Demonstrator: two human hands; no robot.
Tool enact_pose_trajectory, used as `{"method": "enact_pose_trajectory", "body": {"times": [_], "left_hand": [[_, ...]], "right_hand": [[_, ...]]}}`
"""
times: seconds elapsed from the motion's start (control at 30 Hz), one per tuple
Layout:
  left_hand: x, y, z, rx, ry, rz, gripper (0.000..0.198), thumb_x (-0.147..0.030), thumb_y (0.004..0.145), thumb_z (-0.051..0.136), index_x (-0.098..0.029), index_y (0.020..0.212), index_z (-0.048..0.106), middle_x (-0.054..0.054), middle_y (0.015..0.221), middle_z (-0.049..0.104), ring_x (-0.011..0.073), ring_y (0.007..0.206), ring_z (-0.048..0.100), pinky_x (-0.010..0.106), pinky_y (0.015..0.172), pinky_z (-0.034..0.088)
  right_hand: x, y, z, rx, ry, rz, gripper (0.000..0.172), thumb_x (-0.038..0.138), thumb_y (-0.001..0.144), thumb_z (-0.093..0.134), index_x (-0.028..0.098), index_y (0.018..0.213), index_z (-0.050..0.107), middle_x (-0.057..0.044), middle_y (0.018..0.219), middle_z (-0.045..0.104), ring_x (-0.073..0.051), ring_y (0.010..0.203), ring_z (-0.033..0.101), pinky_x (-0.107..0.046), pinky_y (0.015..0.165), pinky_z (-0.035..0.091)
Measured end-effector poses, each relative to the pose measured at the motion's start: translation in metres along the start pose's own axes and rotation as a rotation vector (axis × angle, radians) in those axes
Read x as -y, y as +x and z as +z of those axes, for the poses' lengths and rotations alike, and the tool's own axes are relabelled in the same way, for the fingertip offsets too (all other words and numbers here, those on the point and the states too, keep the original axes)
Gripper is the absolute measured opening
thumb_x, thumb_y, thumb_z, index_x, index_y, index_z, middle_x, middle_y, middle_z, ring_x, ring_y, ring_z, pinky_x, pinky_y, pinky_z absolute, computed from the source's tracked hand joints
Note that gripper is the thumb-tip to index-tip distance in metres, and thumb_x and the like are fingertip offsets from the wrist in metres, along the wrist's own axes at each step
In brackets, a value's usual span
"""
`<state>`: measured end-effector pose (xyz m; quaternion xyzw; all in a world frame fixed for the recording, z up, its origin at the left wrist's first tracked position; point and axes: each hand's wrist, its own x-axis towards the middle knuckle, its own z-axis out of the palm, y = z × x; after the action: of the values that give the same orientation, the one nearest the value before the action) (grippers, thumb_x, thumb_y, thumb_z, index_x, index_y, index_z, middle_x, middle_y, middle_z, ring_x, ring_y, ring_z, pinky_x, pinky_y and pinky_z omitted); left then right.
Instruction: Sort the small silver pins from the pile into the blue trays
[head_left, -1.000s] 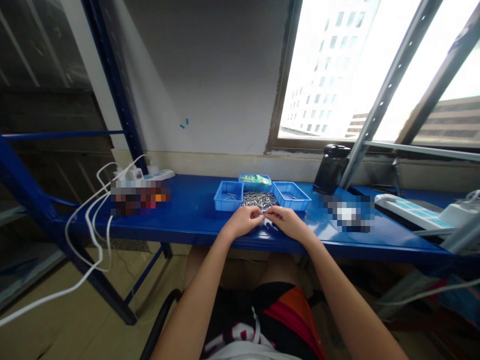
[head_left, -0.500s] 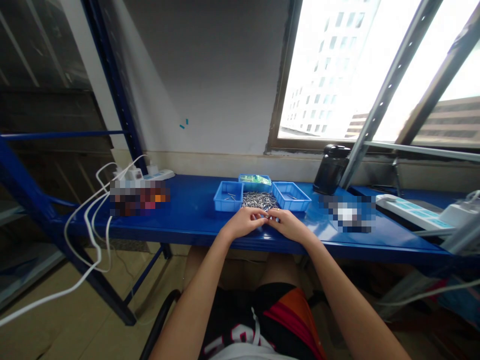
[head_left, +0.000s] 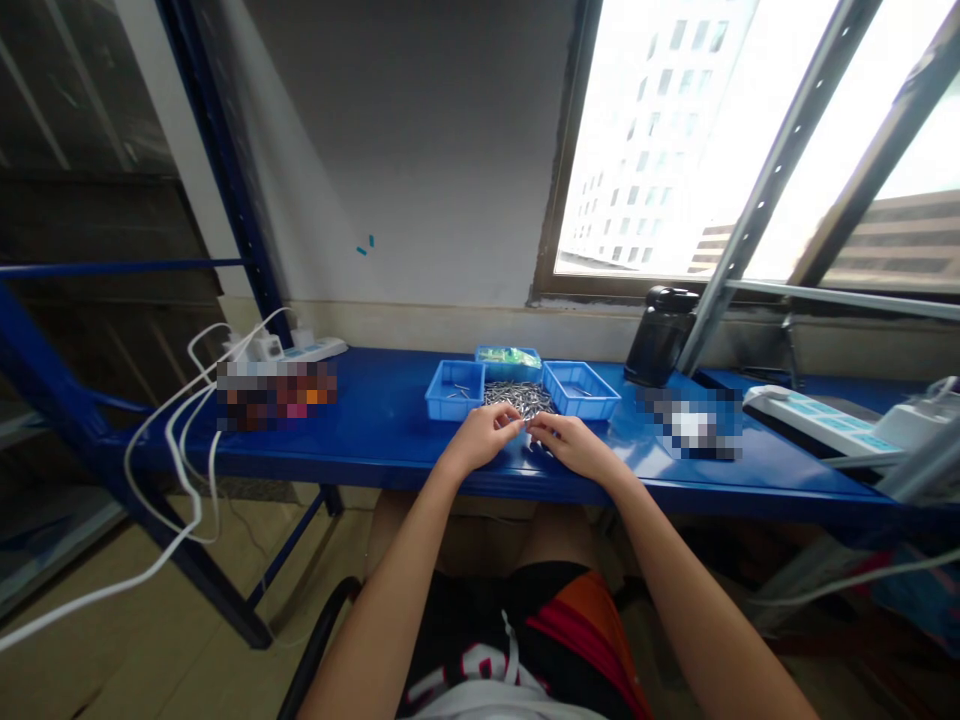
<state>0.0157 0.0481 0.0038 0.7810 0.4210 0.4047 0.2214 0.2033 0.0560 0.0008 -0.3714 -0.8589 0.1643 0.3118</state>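
A heap of small silvery metal pieces, like screws or nails (head_left: 519, 395), lies on the blue table between two blue trays. At its near edge, my left hand (head_left: 486, 437) has its thumb and fingers drawn together. My right hand (head_left: 571, 442) faces it, fingertips pinched close by. Whatever is in the fingers is too small to make out. A few metal pieces lie in the left blue tray (head_left: 454, 408), and a few more in the right blue tray (head_left: 589, 408). Behind the heap, a third blue tray (head_left: 480, 354) holds a green and clear plastic packet (head_left: 514, 357).
A black jug-like container (head_left: 660, 335) stands at the back right, near a metal post. Power strips lie at the left (head_left: 319, 350) and right (head_left: 825, 420), with white cables hanging at the left. Blurred items sit on both sides of the blue table (head_left: 382, 440).
My hands, which met at the fingertips, have come slightly apart. My left hand has shifted a little left and up, toward the heap.
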Motion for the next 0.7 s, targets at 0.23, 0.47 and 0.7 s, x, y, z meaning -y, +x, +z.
{"method": "enact_pose_trajectory", "body": {"times": [0.23,0.47,0.7], "left_hand": [[0.0003,-0.0008,-0.0008,0.076,-0.009,0.023,0.028,-0.035,0.077,0.052,-0.016,0.093,0.066,0.002,0.073,0.063,0.0132,0.064,0.054,0.023,0.061,0.043],[0.0022,0.0004,0.0007,0.054,0.016,0.019,0.024,-0.031,0.078,0.051,-0.015,0.085,0.067,0.004,0.08,0.068,0.0151,0.071,0.058,0.024,0.066,0.044],[0.0022,0.0013,0.001,0.058,0.063,-0.02,0.028,-0.032,0.079,0.05,-0.014,0.088,0.069,0.006,0.085,0.07,0.0169,0.075,0.06,0.025,0.069,0.043]], "right_hand": [[0.0004,0.0013,0.0007,-0.001,-0.068,-0.048,0.019,0.028,0.087,0.046,0.018,0.081,0.061,-0.005,0.08,0.064,-0.017,0.075,0.058,-0.026,0.068,0.043],[0.0002,0.0004,0.0002,-0.007,-0.079,-0.005,0.018,0.029,0.086,0.047,0.018,0.082,0.061,-0.003,0.076,0.064,-0.016,0.07,0.057,-0.026,0.066,0.043],[0.0002,0.0001,-0.0004,-0.068,-0.013,0.043,0.023,0.032,0.089,0.04,0.018,0.078,0.056,-0.001,0.07,0.062,-0.014,0.067,0.058,-0.024,0.065,0.042]]}}
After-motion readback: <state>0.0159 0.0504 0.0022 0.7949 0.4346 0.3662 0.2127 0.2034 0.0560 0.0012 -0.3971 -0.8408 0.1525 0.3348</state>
